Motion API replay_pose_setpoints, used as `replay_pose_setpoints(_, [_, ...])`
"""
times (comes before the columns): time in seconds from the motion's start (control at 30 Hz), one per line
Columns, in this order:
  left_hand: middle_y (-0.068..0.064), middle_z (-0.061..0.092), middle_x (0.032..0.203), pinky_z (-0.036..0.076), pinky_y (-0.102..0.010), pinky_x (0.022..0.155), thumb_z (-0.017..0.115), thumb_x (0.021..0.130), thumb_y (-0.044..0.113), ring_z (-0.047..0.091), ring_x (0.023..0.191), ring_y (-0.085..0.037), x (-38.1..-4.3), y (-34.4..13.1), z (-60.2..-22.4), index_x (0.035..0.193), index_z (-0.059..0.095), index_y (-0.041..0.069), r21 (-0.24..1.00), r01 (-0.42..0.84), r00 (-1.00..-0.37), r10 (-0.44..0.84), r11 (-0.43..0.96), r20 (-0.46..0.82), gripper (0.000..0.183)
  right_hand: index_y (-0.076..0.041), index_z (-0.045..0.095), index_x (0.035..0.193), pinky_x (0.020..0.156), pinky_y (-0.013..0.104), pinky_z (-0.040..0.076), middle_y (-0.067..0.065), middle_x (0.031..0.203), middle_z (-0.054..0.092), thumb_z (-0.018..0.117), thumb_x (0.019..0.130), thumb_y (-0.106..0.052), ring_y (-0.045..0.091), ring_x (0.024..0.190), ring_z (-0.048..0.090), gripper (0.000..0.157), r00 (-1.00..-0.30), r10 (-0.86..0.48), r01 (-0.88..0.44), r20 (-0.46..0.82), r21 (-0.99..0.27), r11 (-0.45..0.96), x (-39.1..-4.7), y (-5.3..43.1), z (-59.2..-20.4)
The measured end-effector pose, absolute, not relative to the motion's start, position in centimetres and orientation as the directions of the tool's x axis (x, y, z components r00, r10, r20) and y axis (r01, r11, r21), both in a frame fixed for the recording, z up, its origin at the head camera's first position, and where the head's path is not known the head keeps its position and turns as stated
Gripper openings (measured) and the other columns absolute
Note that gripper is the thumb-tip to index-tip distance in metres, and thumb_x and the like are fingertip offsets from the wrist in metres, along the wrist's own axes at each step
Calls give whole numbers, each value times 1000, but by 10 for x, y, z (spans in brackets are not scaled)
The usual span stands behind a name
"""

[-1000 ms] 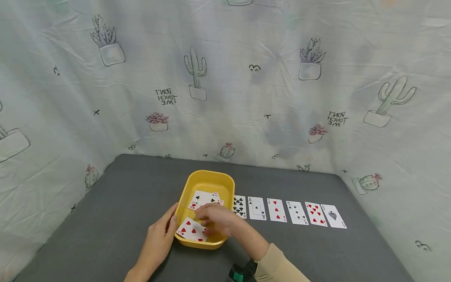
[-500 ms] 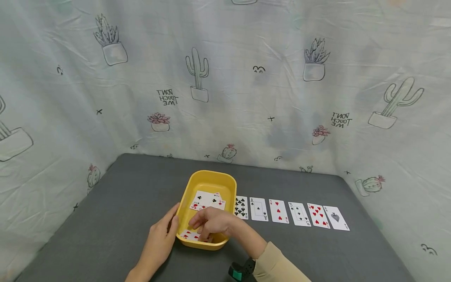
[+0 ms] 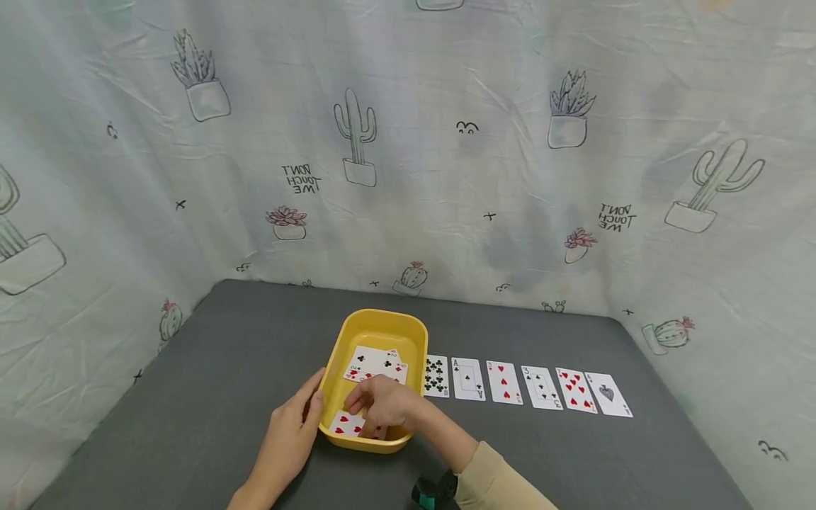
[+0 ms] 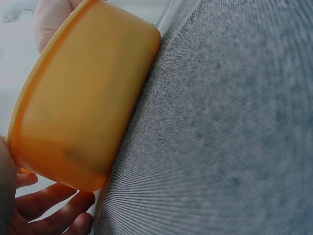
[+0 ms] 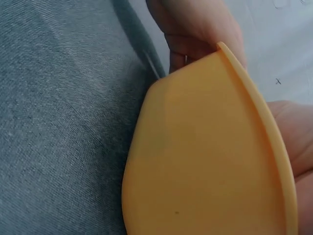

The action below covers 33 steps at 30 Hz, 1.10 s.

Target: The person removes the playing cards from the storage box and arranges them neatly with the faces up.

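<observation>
In the head view a yellow plastic tray (image 3: 417, 333) stands on the grey table. My left hand (image 3: 285, 432) lies along its left side, fingers against the outer wall and rim. The left wrist view shows that wall (image 4: 98, 83) close up. My right hand (image 3: 389, 404) reaches over the right rim into the tray, fingers bent down onto a hearts playing card (image 3: 345, 423) by the near wall. The hand covers part of this card; I cannot tell if it is pinched. Farther back in the tray lie several overlapping playing cards (image 3: 376, 359).
Right of the tray, several playing cards lie face up in a row, from a clubs card (image 3: 437, 375) beside the rim to the ace of spades (image 3: 608, 394). A pale curtain (image 3: 421, 142) with cactus drawings surrounds the table (image 3: 255, 340).
The right hand has lowered toward the tray's near end since a second ago. The hearts card has shifted and turned beneath its fingers. The left hand stays at the tray's side.
</observation>
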<state>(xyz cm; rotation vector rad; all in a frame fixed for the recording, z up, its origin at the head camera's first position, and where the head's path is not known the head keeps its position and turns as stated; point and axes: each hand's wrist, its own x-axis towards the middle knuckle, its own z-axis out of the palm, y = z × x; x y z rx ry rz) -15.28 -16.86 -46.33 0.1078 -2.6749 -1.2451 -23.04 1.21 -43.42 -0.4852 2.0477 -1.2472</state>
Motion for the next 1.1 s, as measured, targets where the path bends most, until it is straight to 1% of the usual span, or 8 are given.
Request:
replay_pose_setpoints(0.17, [-13,54,139,45,-52,96,46,106,31,53,123,-29,-152,-168,-465,148,47,15,763,30,-977,-144,645,161,45,-6,69,97,44,27,47,5,88,64,76,65,21,17,67,54,42,-710,-616,1,-343,-874,485,-229,12,-431])
replay_pose_setpoints(0.33, [-13,55,138,45,-53,96,47,106,30,54,122,-29,-152,-168,-464,147,48,14,759,37,-975,-143,650,169,44,-4,70,102,49,27,47,6,91,66,74,67,21,18,79,57,43,-663,-665,12,-344,-893,449,-233,16,-431])
replay_pose_setpoints(0.47, [-13,54,139,44,-53,97,45,107,31,52,124,-30,-152,-168,-463,148,47,15,759,30,-978,-140,650,158,45,-2,68,109,50,26,47,7,91,67,72,73,16,16,72,57,41,-585,-732,28,-350,-910,413,-237,20,-431])
replay_pose_setpoints(0.6, [-13,54,139,45,-53,97,45,107,32,53,124,-31,-151,-167,-463,148,47,15,759,30,-978,-139,651,158,45,3,61,122,47,25,43,11,92,67,66,82,14,17,61,53,42,-453,-802,162,-390,-920,356,-241,24,-429])
replay_pose_setpoints(0.7, [-14,54,139,45,-53,96,45,107,31,53,123,-31,-150,-168,-465,148,48,14,756,38,-975,-141,654,171,44,5,54,130,57,25,49,15,95,67,59,87,16,18,69,58,44,-380,-830,239,-408,-910,338,-243,24,-429])
replay_pose_setpoints(0.83, [-14,56,136,46,-53,94,47,106,28,55,120,-30,-150,-168,-465,146,49,13,750,57,-969,-144,659,201,43,6,51,133,83,28,52,16,105,66,54,90,17,18,91,63,45,-351,-842,218,-409,-911,351,-245,23,-431])
replay_pose_setpoints(0.93, [-14,57,136,46,-53,94,48,106,27,55,120,-30,-150,-168,-465,146,50,13,749,61,-968,-143,660,205,43,6,52,133,84,29,51,13,110,65,51,93,16,18,96,61,42,-321,-847,236,-424,-902,362,-245,22,-433])
replay_pose_setpoints(1.1, [-13,55,138,46,-53,95,47,106,29,55,121,-29,-151,-167,-465,147,48,14,754,41,-974,-142,656,177,44,6,53,133,77,25,50,10,109,64,49,94,16,16,96,60,40,-278,-861,297,-427,-890,346,-246,21,-434])
